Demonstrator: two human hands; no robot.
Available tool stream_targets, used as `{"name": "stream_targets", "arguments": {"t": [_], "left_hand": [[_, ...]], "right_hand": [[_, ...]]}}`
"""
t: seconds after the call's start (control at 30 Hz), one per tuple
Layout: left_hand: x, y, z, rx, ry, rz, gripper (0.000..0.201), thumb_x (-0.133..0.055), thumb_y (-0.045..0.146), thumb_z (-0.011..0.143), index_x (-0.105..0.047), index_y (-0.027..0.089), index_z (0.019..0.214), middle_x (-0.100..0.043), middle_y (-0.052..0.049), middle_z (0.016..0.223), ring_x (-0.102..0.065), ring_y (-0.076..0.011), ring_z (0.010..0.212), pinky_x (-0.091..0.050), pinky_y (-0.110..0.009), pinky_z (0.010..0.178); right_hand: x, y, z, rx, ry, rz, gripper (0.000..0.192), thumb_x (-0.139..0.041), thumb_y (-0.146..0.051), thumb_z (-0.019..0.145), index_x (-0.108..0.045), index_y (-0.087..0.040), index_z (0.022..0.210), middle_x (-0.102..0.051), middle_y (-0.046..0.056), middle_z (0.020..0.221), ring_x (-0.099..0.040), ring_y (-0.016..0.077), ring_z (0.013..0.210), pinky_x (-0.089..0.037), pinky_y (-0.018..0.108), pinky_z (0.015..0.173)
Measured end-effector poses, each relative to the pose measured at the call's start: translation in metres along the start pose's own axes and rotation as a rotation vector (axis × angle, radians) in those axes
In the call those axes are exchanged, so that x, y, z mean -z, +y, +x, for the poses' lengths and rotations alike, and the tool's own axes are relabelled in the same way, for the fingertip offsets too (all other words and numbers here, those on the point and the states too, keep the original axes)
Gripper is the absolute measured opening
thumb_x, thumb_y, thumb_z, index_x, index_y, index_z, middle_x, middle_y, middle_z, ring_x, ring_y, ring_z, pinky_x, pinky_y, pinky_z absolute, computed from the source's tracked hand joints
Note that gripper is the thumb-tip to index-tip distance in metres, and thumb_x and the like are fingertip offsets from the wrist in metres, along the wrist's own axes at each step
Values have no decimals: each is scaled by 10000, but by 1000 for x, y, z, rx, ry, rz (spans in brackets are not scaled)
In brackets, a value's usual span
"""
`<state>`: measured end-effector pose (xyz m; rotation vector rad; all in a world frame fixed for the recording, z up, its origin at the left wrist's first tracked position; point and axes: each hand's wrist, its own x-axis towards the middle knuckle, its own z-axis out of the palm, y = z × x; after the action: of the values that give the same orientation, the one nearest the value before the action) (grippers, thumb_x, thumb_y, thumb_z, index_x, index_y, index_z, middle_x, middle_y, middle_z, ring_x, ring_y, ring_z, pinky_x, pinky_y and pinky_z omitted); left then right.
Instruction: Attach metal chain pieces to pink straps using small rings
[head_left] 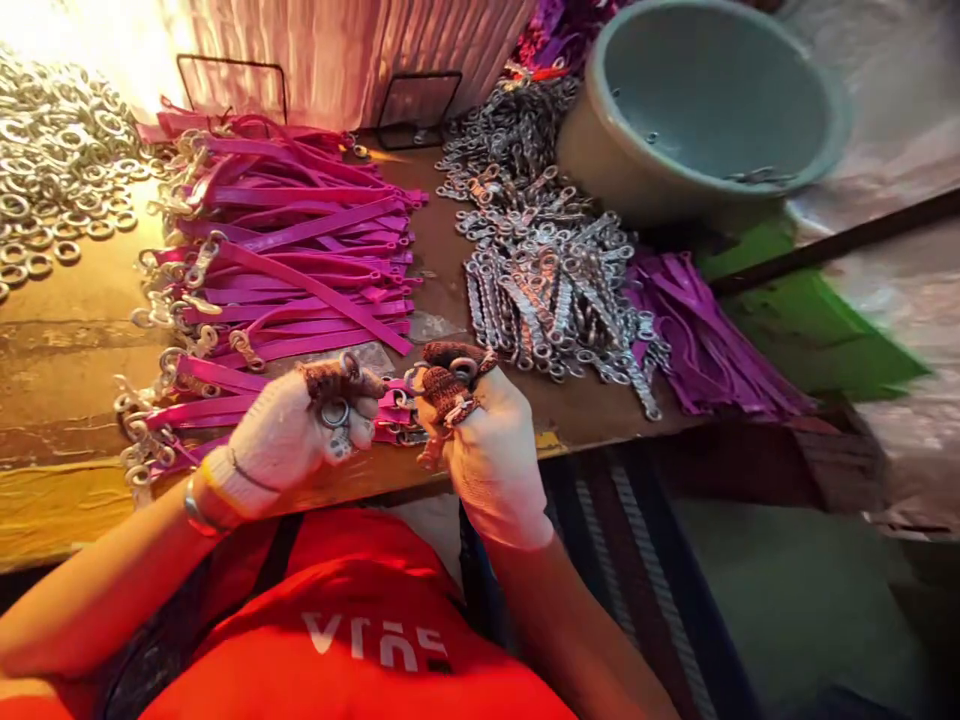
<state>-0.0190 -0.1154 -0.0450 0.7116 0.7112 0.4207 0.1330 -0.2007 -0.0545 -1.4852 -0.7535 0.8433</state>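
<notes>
My left hand [322, 425], in a white knit glove with brown finger covers, is closed with a metal ring [335, 412] held at its fingers. My right hand [491, 450], gloved the same way, is closed facing it, and small metal links [459, 408] show among its fingers, mostly hidden. Between the two hands, a magenta strap end with metal fittings [401, 405] shows; whether it is held or lies on the table I cannot tell. Just beyond the left hand lies a row of magenta straps [300, 240] with metal clasps at their left ends.
Loose metal rings [64, 150] are heaped at the far left. Short metal chains [555, 280] lie piled right of centre, beside a large grey-green bucket [585, 130] and more purple straps [705, 330]. Wire frames [232, 60] stand at the back. The wooden table edge [75, 510] runs before me.
</notes>
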Motion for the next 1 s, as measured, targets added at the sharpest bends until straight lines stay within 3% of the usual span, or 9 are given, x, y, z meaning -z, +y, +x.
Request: {"name": "stream_targets", "arguments": {"t": [0.17,0.27,0.4,0.5,0.6,0.67,0.8,0.9,1.0], "left_hand": [[5,-36,6,-27,41,-79,288,-680,328,752,-663,127,958,-670,-45,693,-559,-108,479,-383,-172,355],[2,-38,6,-50,9,7,300,-710,294,767,-640,139,1015,-658,-24,697,-566,-104,516,-414,-165,381],[-2,-37,5,-70,65,134,246,-692,368,829,-585,154,887,-560,34,568,-418,-57,414,-298,-149,360],[-4,-34,1,-75,127,230,289,-580,436,905,-519,173,804,-471,64,502,-334,-55,388,-249,-173,374],[0,-29,-4,-166,122,558,269,-531,391,926,-514,173,770,-518,39,580,-422,-83,501,-329,-200,479],[4,-26,-6,-269,78,801,169,-539,298,899,-542,166,792,-594,10,717,-491,-109,637,-381,-220,582],[10,-20,-7,-289,63,984,142,-505,267,901,-541,167,807,-599,8,767,-491,-124,691,-379,-235,615],[8,-14,-9,-241,93,938,223,-505,343,926,-534,165,795,-560,21,717,-466,-111,640,-361,-221,561],[3,-5,-4,-208,58,839,279,-460,403,958,-525,171,819,-494,47,619,-425,-96,532,-344,-214,498]], "right_hand": [[-14,18,-1,76,14,-62,261,-691,-345,805,-644,-218,1028,-687,13,915,-662,155,786,-552,267,662],[-17,26,0,152,36,-168,232,-657,-330,820,-643,-217,1022,-712,38,949,-685,196,853,-574,343,771],[-15,30,-1,262,24,-396,215,-603,-330,864,-646,-222,1044,-717,62,991,-682,228,893,-560,391,844],[-10,28,-3,337,-49,-595,291,-540,-300,899,-606,-220,1171,-700,92,1046,-666,253,942,-543,410,869],[-1,18,-1,455,-175,-801,475,-496,-182,832,-522,-171,1306,-627,159,1202,-618,283,1059,-507,426,919],[4,8,2,510,-361,-934,519,-490,-107,738,-548,-140,1252,-616,169,1194,-614,273,1037,-503,388,887],[10,-11,7,533,-693,-1247,174,-519,-115,733,-616,-177,864,-646,70,755,-607,219,690,-447,308,644],[10,-12,3,618,-678,-1296,109,-573,-171,729,-620,-171,828,-654,87,751,-608,230,673,-422,314,612],[11,2,-1,597,-508,-1055,183,-487,-135,805,-646,-161,890,-688,99,797,-642,231,737,-471,311,664]]}}
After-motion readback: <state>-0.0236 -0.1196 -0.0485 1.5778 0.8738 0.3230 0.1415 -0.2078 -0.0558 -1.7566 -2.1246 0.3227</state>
